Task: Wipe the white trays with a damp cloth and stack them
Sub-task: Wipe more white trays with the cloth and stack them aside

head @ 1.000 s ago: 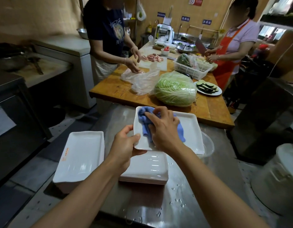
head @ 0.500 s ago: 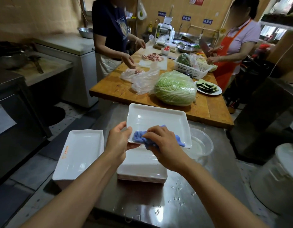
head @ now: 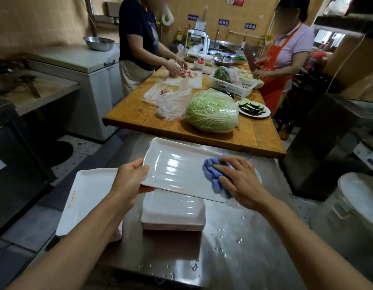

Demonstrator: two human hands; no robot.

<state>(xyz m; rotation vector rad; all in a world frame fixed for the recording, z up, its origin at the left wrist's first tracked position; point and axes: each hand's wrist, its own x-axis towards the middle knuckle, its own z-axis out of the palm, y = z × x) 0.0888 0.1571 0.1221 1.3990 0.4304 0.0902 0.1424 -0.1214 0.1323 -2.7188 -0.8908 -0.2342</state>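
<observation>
White and shiny, the tray (head: 177, 170) is up in the air above the steel table (head: 233, 248). Its long side runs left to right, and the far edge tips up a little. The left hand (head: 129, 183) grips the tray's left end, thumb on top and fingers curled under. That arm reaches in from the bottom left. The right hand (head: 242, 181) lies flat with its fingers spread, pressing a blue cloth (head: 212, 174) onto the right end of the tray. The cloth is bunched up and hangs over the near edge.

One tray is held. Right under it sits one stack of trays (head: 173, 216) on the table. One more stack (head: 85, 197) sits to the left, at the table's edge, with orange marks on its top tray. Water drops lie on the table near the right arm.

Behind is a wooden table (head: 254, 137) with one big cabbage (head: 212, 111). Two people (head: 139, 45) stand there, working with food.
</observation>
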